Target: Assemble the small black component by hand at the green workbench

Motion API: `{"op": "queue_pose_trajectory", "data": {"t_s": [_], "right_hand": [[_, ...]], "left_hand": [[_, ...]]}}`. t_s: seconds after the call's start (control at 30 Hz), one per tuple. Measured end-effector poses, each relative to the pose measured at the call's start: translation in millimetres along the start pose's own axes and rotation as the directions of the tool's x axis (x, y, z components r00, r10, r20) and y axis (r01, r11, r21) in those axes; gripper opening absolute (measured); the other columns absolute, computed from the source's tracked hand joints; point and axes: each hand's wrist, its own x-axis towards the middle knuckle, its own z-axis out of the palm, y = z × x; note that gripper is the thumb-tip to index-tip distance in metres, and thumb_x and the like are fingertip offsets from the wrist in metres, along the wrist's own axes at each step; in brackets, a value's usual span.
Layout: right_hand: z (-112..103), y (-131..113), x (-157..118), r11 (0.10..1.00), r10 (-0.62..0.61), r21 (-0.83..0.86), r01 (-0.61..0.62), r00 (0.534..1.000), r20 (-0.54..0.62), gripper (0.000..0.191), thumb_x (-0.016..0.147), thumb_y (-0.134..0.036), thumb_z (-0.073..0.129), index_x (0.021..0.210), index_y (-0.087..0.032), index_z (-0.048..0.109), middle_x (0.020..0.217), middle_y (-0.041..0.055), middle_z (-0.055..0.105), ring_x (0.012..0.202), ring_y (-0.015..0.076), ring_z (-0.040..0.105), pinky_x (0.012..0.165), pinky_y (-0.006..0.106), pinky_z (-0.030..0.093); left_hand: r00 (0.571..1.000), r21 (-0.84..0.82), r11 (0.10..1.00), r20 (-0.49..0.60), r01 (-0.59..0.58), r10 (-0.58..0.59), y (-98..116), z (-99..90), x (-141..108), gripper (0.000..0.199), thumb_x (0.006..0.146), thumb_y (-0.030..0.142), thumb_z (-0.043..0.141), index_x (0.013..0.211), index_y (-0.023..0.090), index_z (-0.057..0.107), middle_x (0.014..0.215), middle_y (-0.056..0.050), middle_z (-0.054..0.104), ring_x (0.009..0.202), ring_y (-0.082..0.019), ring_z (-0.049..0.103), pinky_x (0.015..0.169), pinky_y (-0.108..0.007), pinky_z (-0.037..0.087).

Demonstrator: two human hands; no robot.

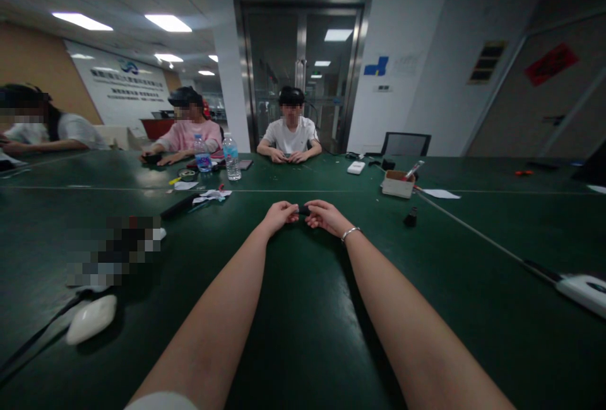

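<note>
Both arms reach forward over the dark green table point(303, 309). Between my hands is a small black object point(303, 210), too small to name. The fingers of my left hand point(281, 217) are closed at its left end. My right hand point(326, 217), below a silver bracelet point(351, 232) on the wrist, pinches its right end. The fingertips of the two hands are a short gap apart, just above the tabletop.
Left: a white mouse-shaped object point(92, 319), a black tube-like item point(178, 206), water bottles point(231, 157). Right: a small box point(398, 184) with a pen, a small black item point(411, 217), a white device point(582, 292). A person point(291, 135) sits opposite; two others sit at left.
</note>
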Motion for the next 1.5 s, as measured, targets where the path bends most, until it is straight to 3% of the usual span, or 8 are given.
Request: {"op": "queue_pose_trajectory", "data": {"t_s": [0.1, 0.23, 0.57, 0.73, 0.9, 1.07, 1.23, 1.5], "right_hand": [[0.3, -0.8, -1.0, 0.999, -0.037, 0.024, 0.036, 0.999, 0.017, 0.035, 0.074, -0.004, 0.062, 0.104, -0.018, 0.052, 0.071, 0.0, 0.063, 0.052, 0.011, 0.064, 0.048, 0.02, 0.052], [1.3, -1.1, -0.8, 1.0, 0.019, -0.001, -0.02, 1.0, -0.006, 0.018, 0.081, -0.016, 0.058, 0.098, -0.013, 0.052, 0.064, 0.0026, 0.061, 0.049, 0.0114, 0.063, 0.046, 0.02, 0.052], [1.0, -0.4, 1.8, 0.999, 0.039, -0.029, -0.039, 0.999, -0.023, 0.018, 0.081, -0.017, 0.057, 0.097, -0.014, 0.049, 0.07, 0.0034, 0.061, 0.046, 0.0105, 0.062, 0.041, 0.018, 0.049], [-0.3, -1.0, 0.1, 1.0, -0.027, 0.006, 0.027, 0.999, 0.018, 0.045, 0.07, -0.004, 0.063, 0.107, -0.023, 0.044, 0.082, -0.0017, 0.059, 0.051, 0.0099, 0.064, 0.046, 0.019, 0.052], [-0.5, 0.1, 1.7, 0.998, 0.055, -0.017, -0.055, 0.998, -0.007, 0.023, 0.082, -0.018, 0.057, 0.103, -0.017, 0.045, 0.072, 0.0023, 0.06, 0.05, 0.012, 0.063, 0.046, 0.022, 0.052], [1.2, -1.0, 0.7, 1.0, 0.016, -0.021, -0.015, 0.999, 0.036, 0.044, 0.074, -0.002, 0.06, 0.11, -0.021, 0.043, 0.076, -0.0016, 0.06, 0.052, 0.0103, 0.064, 0.052, 0.022, 0.054], [3.8, -2.4, -0.4, 0.995, 0.073, -0.074, -0.071, 0.997, 0.028, 0.011, 0.089, -0.019, 0.049, 0.098, -0.013, 0.048, 0.06, 0.0049, 0.063, 0.048, 0.0121, 0.062, 0.044, 0.019, 0.049], [1.6, -0.8, 0.2, 0.998, 0.054, -0.024, -0.054, 0.998, 0.019, 0.011, 0.088, -0.01, 0.048, 0.098, -0.012, 0.051, 0.063, 0.0069, 0.065, 0.05, 0.0115, 0.062, 0.051, 0.021, 0.051]], "left_hand": [[1.0, -0.003, 1.0, -0.003, 0.001, -0.001, 0.7, 0.0, -0.5, 0.022, 0.072, 0.028, 0.068, 0.068, 0.011, 0.055, 0.06, -0.003, 0.06, 0.052, -0.009, 0.058, 0.051, -0.019, 0.043], [1.0, -0.004, 1.0, -0.001, 0.003, -0.003, 1.3, 0.3, -1.1, 0.021, 0.072, 0.027, 0.068, 0.069, 0.011, 0.055, 0.06, -0.003, 0.06, 0.052, -0.009, 0.058, 0.051, -0.019, 0.044], [1.0, 0.015, 1.0, 0.004, -0.009, 0.009, -1.4, -1.1, 1.1, 0.022, 0.073, 0.027, 0.067, 0.068, 0.011, 0.054, 0.059, -0.002, 0.06, 0.051, -0.008, 0.057, 0.049, -0.018, 0.042], [1.0, 0.001, 1.0, -0.002, 0.002, -0.002, 1.6, 0.1, -1.7, 0.021, 0.073, 0.026, 0.067, 0.069, 0.01, 0.054, 0.059, -0.002, 0.06, 0.05, -0.008, 0.057, 0.05, -0.018, 0.043], [1.0, -0.012, 1.0, 0.01, 0.004, -0.004, 2.1, 0.0, -2.6, 0.021, 0.073, 0.026, 0.068, 0.07, 0.01, 0.055, 0.059, -0.002, 0.06, 0.052, -0.008, 0.058, 0.051, -0.019, 0.044], [1.0, -0.012, 1.0, 0.016, -0.006, 0.006, 0.1, -1.1, -1.3, 0.023, 0.071, 0.029, 0.069, 0.069, 0.01, 0.055, 0.059, -0.003, 0.06, 0.052, -0.009, 0.058, 0.051, -0.019, 0.044], [0.999, -0.002, 0.999, 0.02, -0.037, 0.037, 0.9, 0.0, -2.4, 0.019, 0.074, 0.027, 0.066, 0.075, 0.011, 0.055, 0.06, -0.001, 0.059, 0.052, -0.008, 0.057, 0.051, -0.019, 0.044], [0.996, 0.075, 0.996, 0.066, -0.057, 0.052, 0.8, 0.2, -2.9, 0.015, 0.077, 0.025, 0.061, 0.083, 0.012, 0.057, 0.056, -0.001, 0.059, 0.049, -0.008, 0.056, 0.049, -0.018, 0.043]]}}
